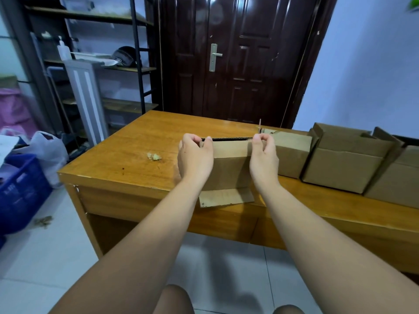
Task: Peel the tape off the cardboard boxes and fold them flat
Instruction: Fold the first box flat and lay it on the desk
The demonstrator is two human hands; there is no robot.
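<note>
The left hand [195,156] and right hand [264,155] are each pinching a top corner of the brown cardboard box [229,165] between them, seemingly collapsing it. Laying it flat is probably coming next.

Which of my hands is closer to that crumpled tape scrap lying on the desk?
Left. The left hand grips the cardboard box at its top left corner, just right of the crumpled tape scrap. The right hand pinches the opposite corner, farther right.

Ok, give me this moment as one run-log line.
box: nearly flat, upright on desk | left hand: grips top left | right hand: grips top right | other boxes: open, at right
</note>
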